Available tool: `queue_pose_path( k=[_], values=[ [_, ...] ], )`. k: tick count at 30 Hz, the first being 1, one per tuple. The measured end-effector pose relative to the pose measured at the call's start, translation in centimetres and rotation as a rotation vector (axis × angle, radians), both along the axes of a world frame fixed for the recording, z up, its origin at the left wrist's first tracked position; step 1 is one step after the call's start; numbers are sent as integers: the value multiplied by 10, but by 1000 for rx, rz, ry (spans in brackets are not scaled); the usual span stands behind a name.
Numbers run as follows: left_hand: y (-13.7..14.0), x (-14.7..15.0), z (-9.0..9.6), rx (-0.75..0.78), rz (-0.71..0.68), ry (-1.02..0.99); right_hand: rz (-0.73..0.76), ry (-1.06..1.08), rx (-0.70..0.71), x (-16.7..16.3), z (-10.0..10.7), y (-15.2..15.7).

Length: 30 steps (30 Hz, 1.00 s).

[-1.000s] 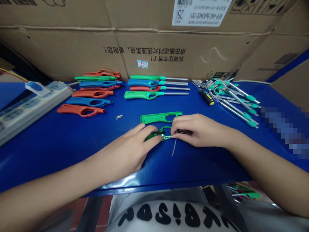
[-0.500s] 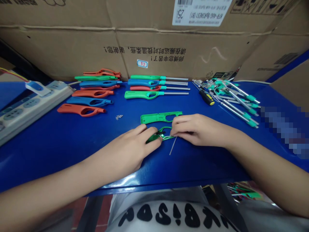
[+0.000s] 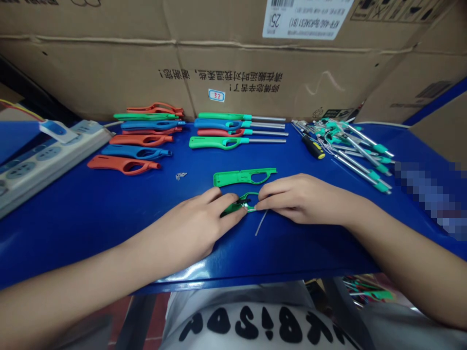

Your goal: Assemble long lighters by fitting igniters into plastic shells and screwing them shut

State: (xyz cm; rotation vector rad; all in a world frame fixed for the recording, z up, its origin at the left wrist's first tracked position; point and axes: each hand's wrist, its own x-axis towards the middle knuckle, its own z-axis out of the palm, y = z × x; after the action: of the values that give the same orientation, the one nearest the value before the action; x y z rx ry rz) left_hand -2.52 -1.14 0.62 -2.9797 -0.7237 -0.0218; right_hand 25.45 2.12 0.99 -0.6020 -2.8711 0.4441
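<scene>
Inside one half of a green lighter casing point(image 3: 231, 208) sit small dark parts and a white wire point(image 3: 251, 210). My left hand point(image 3: 204, 221) is closed around the handle end of this half, covering much of it. At the trigger-ring end, my right hand point(image 3: 302, 200) pinches the white wire against the lower rim; its fingertips partly hide the contact. A thin pale tube or stick point(image 3: 260, 223) slants down from under the right fingers. Just beyond both hands lies the matching green casing half point(image 3: 228, 179), inner side up.
Loose casings point(image 3: 124, 165) lie at back left, beside a power strip point(image 3: 47, 155). Assembled lighters point(image 3: 215, 142) line the back middle. Small screws point(image 3: 181, 176) lie left of centre. A screwdriver point(image 3: 313, 147) and metal lighter tubes point(image 3: 355, 163) lie right. A cardboard box point(image 3: 120, 82) stands behind.
My right fingertips have slid slightly left along the lower rim of the casing half, toward my left hand. The left hand keeps its hold, and the pale tube has shifted a little.
</scene>
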Motion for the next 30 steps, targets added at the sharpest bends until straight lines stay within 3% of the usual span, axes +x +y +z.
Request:
queue_pose_path(
  k=[5, 12, 23, 30],
  values=[
    [0, 0, 0, -5, -5, -16, -22, -22, 9, 0, 1, -2],
    [1, 2, 3, -32, 18, -27, -7, -89, 150, -3, 4, -8],
    [5, 5, 2, -65, 18, -85, -193, 135, -149, -9, -3, -3],
    [3, 4, 4, -55, 14, -60, -288, 71, -186, -13, 0, -4]
  ],
)
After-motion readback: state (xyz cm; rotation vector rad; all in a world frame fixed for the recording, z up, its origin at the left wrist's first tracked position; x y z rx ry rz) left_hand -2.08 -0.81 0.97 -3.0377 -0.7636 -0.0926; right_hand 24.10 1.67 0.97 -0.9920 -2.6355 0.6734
